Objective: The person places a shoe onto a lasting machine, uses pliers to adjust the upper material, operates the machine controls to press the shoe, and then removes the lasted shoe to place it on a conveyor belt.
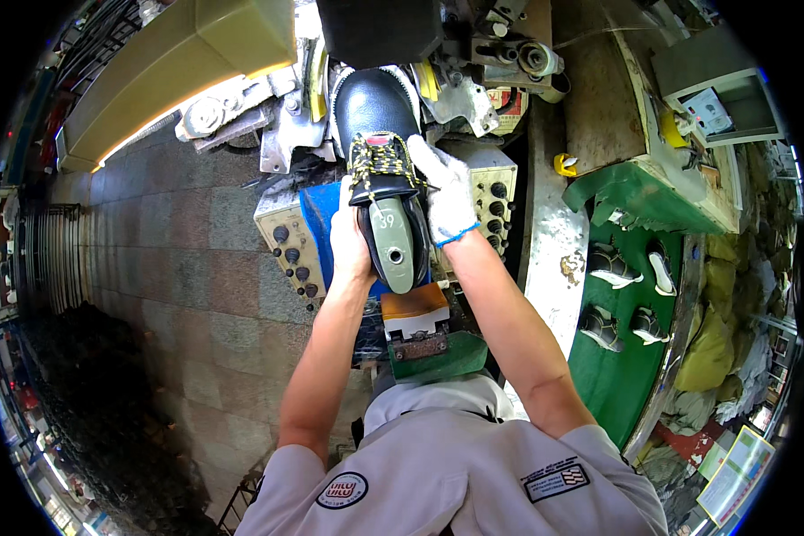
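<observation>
A black leather shoe [377, 105] with yellow-and-black laces is stretched over a grey-green shoe last [397, 239], its toe pointing away from me into the jaws of a machine. My left hand [351, 239], which looks bare, grips the left side of the shoe near the heel. On the right side, my right hand [448, 195] in a white knit glove with a blue cuff closes around the shoe by the laces. Metal clamp plates [293, 134] flank the toe, and a black machine head [380, 31] hangs just beyond it. The shoe's underside is hidden.
Control panels with black knobs [297, 259] [496, 210] sit on both sides. An orange-topped pad [414, 304] stands close to my waist. At right, several shoes rest on a green conveyor belt [625, 366] beside a metal rail [554, 268]. A yellow machine cover [179, 76] extends at upper left.
</observation>
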`<action>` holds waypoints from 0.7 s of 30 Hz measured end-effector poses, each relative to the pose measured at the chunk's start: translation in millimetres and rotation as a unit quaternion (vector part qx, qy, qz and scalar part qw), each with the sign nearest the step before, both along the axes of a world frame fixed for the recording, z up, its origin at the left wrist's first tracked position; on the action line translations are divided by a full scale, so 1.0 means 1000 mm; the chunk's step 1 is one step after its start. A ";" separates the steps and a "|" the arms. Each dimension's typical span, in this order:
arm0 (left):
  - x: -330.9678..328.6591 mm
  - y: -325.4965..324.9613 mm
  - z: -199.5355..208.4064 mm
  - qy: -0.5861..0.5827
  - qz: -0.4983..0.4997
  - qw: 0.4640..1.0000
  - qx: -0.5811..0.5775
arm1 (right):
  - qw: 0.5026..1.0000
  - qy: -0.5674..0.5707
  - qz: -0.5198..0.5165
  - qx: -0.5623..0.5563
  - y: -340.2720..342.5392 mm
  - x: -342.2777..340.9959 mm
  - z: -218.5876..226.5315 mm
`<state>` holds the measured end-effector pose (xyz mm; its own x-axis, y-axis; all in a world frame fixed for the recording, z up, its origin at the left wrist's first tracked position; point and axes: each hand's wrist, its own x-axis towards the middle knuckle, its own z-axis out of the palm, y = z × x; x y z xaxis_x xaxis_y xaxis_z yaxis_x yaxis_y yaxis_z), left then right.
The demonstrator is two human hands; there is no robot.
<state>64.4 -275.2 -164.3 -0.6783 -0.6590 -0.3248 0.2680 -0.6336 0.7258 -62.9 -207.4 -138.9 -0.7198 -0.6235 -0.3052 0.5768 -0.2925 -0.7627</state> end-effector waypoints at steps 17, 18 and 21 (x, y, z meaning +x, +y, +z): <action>0.000 -0.013 -0.001 -0.038 -0.029 0.999 -0.004 | 0.993 0.083 -0.039 0.072 0.011 0.027 -0.026; 0.001 -0.013 0.002 -0.038 -0.028 0.999 -0.003 | 0.992 0.083 -0.044 0.084 0.009 0.030 -0.027; 0.002 -0.014 -0.001 -0.047 -0.021 0.999 -0.004 | 0.994 0.072 -0.055 0.057 0.006 0.032 -0.028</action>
<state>66.6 -289.5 -165.1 -0.6731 -0.6331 -0.3823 0.1717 -0.6366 0.7518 -31.1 -201.0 -166.4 -0.8228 -0.5061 -0.2585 0.4287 -0.2542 -0.8670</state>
